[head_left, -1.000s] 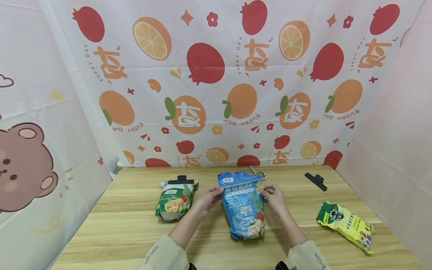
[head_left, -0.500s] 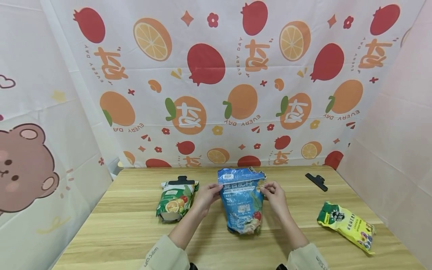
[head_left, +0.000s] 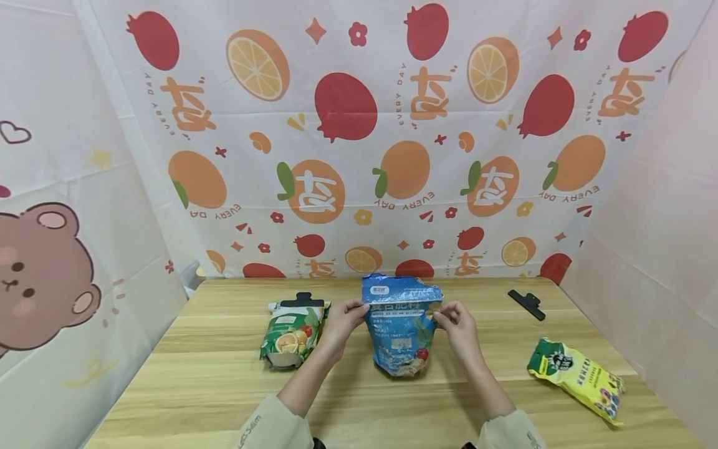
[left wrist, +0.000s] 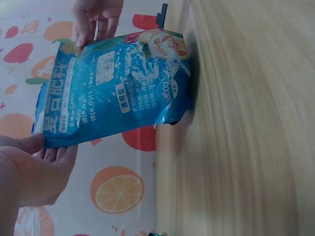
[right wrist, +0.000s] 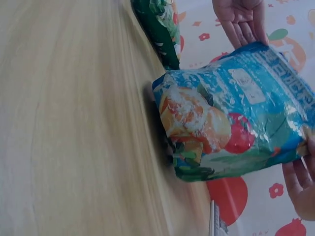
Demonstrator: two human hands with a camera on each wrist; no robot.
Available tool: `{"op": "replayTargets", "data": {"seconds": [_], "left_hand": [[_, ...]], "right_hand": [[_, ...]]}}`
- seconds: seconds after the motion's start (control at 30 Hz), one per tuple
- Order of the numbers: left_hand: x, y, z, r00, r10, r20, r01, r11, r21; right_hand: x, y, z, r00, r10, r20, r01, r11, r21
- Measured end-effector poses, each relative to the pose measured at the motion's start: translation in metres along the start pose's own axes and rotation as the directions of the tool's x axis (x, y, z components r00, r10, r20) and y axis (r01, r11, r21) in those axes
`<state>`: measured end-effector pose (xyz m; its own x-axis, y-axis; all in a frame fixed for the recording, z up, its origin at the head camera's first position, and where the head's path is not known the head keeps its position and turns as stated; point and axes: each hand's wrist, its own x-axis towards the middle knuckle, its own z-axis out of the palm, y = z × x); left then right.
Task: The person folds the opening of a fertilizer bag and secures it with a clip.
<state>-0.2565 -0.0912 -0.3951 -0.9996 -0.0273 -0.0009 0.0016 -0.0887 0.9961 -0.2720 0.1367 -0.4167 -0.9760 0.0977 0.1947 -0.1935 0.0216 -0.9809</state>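
Between the two hands stands a blue printed fertilizer bag (head_left: 399,333), nearly upright, its bottom low over the tabletop. My left hand (head_left: 341,325) pinches its left edge near the top, thumb in front and fingers behind, as the left wrist view also shows. The opposite edge is pinched by my right hand (head_left: 459,325) at about the same height. The bag's front, with fruit and vegetable pictures (right wrist: 197,120) near the bottom, faces me. Its back is hidden.
A green bag (head_left: 291,337) with a black clip (head_left: 303,300) across its top lies at left. Another black clip (head_left: 527,304) lies at the back right of the wooden table (head_left: 213,374). Nearer on the right is a yellow-green bag (head_left: 578,377). A fruit-print curtain hangs behind.
The blue bag has been tilted more upright, its bottom moving back away from me and its top rising slightly. Both hands keep their pinch on its edges.
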Motion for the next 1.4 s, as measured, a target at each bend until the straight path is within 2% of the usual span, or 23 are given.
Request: {"op": "replayTargets", "data": {"seconds": [0.2,0.4,0.5,0.63,0.83,0.93,1.0,1.07,1.13,1.2,1.3,1.37,1.4], "left_hand": [[0.002,-0.007,-0.006,0.998,0.066,0.011,-0.066,0.998,-0.01],[0.001,-0.011,-0.011,0.996,0.075,0.041,-0.074,0.997,-0.029],[-0.002,-0.011,-0.013,0.994,0.071,0.084,-0.07,0.997,-0.023],[-0.005,-0.009,-0.015,0.989,0.062,0.138,-0.061,0.998,-0.011],[-0.008,-0.006,-0.017,0.985,0.059,0.164,-0.065,0.997,0.032],[-0.01,-0.005,-0.018,0.982,0.071,0.173,-0.083,0.995,0.062],[-0.01,-0.005,-0.017,0.982,0.076,0.172,-0.092,0.992,0.088],[-0.011,-0.004,-0.017,0.982,0.085,0.168,-0.104,0.988,0.112],[-0.012,-0.003,-0.016,0.981,0.1,0.164,-0.121,0.985,0.123],[-0.013,-0.003,-0.015,0.98,0.118,0.16,-0.139,0.982,0.126],[-0.013,-0.002,-0.012,0.976,0.161,0.145,-0.181,0.974,0.138],[-0.014,-0.002,-0.01,0.971,0.201,0.126,-0.222,0.958,0.179],[-0.015,-0.002,-0.009,0.965,0.236,0.116,-0.257,0.942,0.215]], "right_hand": [[0.002,0.008,-0.004,0.993,-0.1,0.062,0.097,0.994,0.045],[0.002,0.015,-0.01,0.969,-0.205,0.141,0.197,0.978,0.068],[0.0,0.015,-0.014,0.965,-0.206,0.162,0.198,0.978,0.062],[-0.003,0.011,-0.019,0.969,-0.162,0.186,0.161,0.987,0.02],[-0.005,0.002,-0.024,0.969,-0.099,0.225,0.119,0.99,-0.077],[-0.005,-0.005,-0.025,0.962,-0.125,0.243,0.149,0.985,-0.084],[-0.005,-0.009,-0.025,0.949,-0.187,0.254,0.214,0.973,-0.084],[-0.004,-0.012,-0.024,0.921,-0.291,0.261,0.324,0.941,-0.094],[-0.003,-0.013,-0.024,0.874,-0.408,0.264,0.451,0.883,-0.13],[-0.003,-0.014,-0.024,0.818,-0.511,0.264,0.562,0.808,-0.179],[-0.002,-0.014,-0.025,0.739,-0.617,0.269,0.673,0.69,-0.266],[-0.002,-0.013,-0.024,0.687,-0.666,0.291,0.726,0.618,-0.302],[-0.002,-0.013,-0.024,0.659,-0.687,0.305,0.751,0.579,-0.319]]}}
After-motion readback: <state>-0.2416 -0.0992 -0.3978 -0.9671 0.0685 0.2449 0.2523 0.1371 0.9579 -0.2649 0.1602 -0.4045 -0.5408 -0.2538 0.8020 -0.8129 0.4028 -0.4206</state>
